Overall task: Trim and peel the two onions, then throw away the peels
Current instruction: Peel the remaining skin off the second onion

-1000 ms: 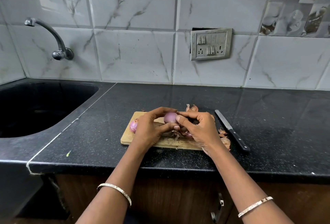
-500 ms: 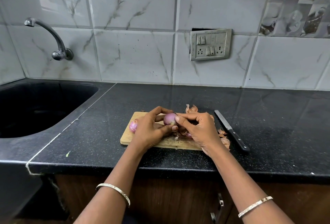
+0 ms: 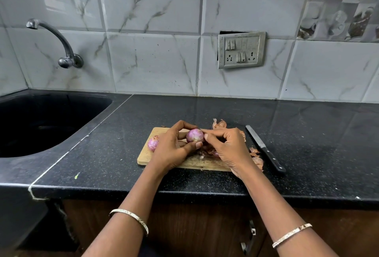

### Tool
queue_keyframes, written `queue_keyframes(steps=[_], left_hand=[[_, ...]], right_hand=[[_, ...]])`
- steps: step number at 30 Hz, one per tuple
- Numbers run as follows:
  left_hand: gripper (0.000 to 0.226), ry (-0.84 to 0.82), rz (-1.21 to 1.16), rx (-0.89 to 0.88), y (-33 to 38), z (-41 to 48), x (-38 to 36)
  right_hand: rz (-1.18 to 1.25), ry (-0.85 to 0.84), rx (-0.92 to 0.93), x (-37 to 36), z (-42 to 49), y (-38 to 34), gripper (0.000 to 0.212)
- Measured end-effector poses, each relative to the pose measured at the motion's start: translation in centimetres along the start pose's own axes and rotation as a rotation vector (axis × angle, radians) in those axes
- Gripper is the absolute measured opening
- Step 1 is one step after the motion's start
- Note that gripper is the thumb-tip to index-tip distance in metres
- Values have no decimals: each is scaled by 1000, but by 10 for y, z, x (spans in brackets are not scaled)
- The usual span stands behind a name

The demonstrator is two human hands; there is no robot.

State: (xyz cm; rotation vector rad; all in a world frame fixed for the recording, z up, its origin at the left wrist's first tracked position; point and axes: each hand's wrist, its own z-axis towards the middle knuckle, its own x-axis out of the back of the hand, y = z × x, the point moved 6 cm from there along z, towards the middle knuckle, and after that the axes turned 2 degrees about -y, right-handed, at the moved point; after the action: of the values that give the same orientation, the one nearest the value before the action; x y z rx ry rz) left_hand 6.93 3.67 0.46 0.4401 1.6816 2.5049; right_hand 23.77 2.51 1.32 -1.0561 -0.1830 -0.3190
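Note:
A small purple onion (image 3: 194,135) is held just above a wooden cutting board (image 3: 144,157) on the black counter. My left hand (image 3: 172,150) grips it between thumb and fingers. My right hand (image 3: 227,148) pinches at the onion's right side with its fingertips. A second purple onion (image 3: 153,143) lies on the board's left part, half hidden behind my left hand. Loose brown peels (image 3: 219,123) lie behind the board, more peels (image 3: 256,157) sit at its right edge, and some lie under my hands.
A black-handled knife (image 3: 264,147) lies on the counter right of the board, blade pointing away. A dark sink (image 3: 41,121) with a wall tap (image 3: 61,45) is at the left. A socket panel (image 3: 241,50) is on the tiled wall. The counter's front edge runs below my wrists.
The onion has turned slightly in my left hand, showing more of its purple side. My right fingertips have shifted along its right side. Both hands stay over the board.

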Motion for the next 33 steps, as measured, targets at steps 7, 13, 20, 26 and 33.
queue_keyframes(steps=[7,13,20,26,33], left_hand=[[38,9,29,-17,3,0,0],[34,-33,70,-74,7,-2,-2],[31,-53,-24,-37,6,-3,-4],[25,-50,-121,-2,3,-2,-3],[26,-81,-213,38,5,-5,-3]], right_hand=[[-24,-1,6,0,-2,-5,15],[-23,-6,7,-1,-3,-6,9],[-44,11,-14,1,-2,-2,15],[-20,-27,19,-1,-2,-4,22],[0,-18,69,2,-3,-7,16]])
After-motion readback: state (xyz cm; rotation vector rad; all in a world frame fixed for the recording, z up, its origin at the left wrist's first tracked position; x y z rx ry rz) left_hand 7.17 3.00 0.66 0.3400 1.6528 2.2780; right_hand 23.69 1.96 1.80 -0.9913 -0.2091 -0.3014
